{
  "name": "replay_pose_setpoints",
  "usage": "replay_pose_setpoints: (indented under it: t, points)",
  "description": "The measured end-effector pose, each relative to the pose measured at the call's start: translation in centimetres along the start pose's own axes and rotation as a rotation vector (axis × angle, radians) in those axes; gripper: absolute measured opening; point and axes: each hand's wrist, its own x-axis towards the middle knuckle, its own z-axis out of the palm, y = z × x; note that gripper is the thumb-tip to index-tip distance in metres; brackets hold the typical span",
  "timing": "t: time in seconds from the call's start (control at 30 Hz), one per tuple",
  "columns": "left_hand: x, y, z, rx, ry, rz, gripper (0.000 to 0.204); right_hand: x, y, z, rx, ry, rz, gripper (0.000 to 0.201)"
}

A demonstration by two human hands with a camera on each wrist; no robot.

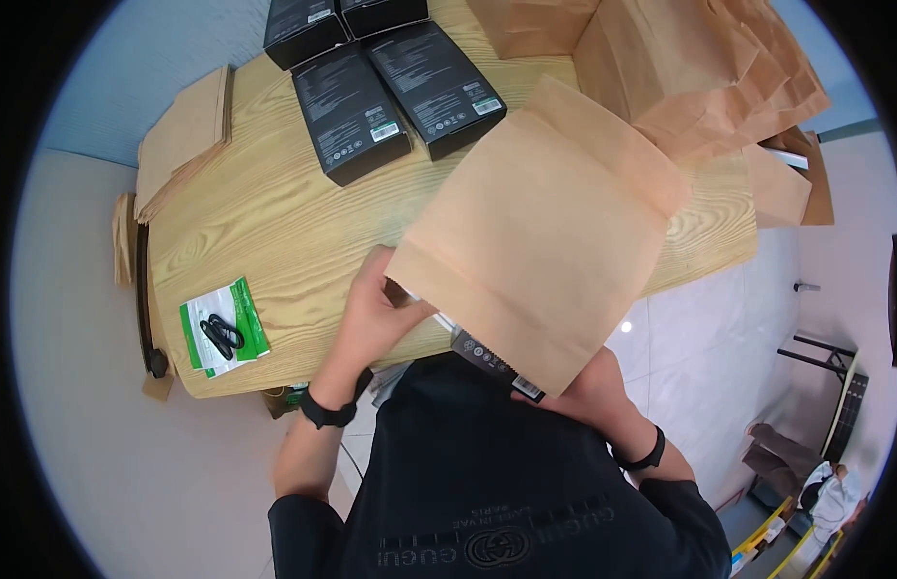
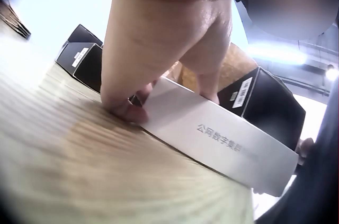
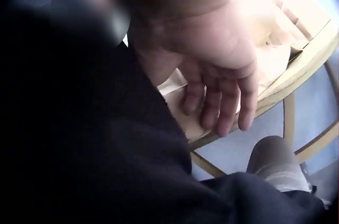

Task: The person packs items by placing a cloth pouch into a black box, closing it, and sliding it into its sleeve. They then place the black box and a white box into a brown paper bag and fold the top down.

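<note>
A brown paper bag (image 1: 555, 232) lies tilted over the table's front edge, its jagged mouth toward the person. In that mouth show a black box (image 1: 482, 362) and part of a white one. My left hand (image 1: 371, 314) is at the mouth's left corner; the left wrist view shows its fingers and thumb (image 2: 169, 38) gripping the white box (image 2: 212, 134), beside the black box (image 2: 270, 107). My right hand (image 1: 588, 391) holds the bag's lower right corner, fingers bent against the paper (image 3: 212, 86) in the right wrist view; its thumb is hidden there.
Several black boxes (image 1: 352, 111) stand at the back of the wooden table (image 1: 256, 232). Flat paper bags (image 1: 188, 135) are stacked at the left, near a green-white packet (image 1: 251, 314) with a black cable (image 1: 220, 336). Large opened paper bags (image 1: 690, 77) stand at the back right.
</note>
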Motion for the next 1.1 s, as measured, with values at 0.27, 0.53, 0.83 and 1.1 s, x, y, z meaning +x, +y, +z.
replay_pose_setpoints:
  t: [0.27, 0.53, 0.83, 1.1]
  points:
    - [-0.9, -1.2, 1.5, -0.132, 0.171, -0.004, 0.009, -0.7, 2.3, 1.0, -0.299, 0.294, -0.252, 0.04]
    - [-1.3, 9.3, -0.7, -0.214, 0.221, 0.033, 0.019, -4.4, -1.0, -4.4, 0.115, 0.445, -0.295, 0.014]
    - [2.4, 23.8, -4.4, -0.301, 0.321, 0.333, 0.022, -2.0, -7.6, -14.2, 0.687, 0.98, -0.15, 0.027]
    - [6.5, 19.2, -6.0, -0.179, -0.095, 0.356, 0.035, 3.5, -4.9, -15.4, 0.815, 0.532, -0.079, 0.032]
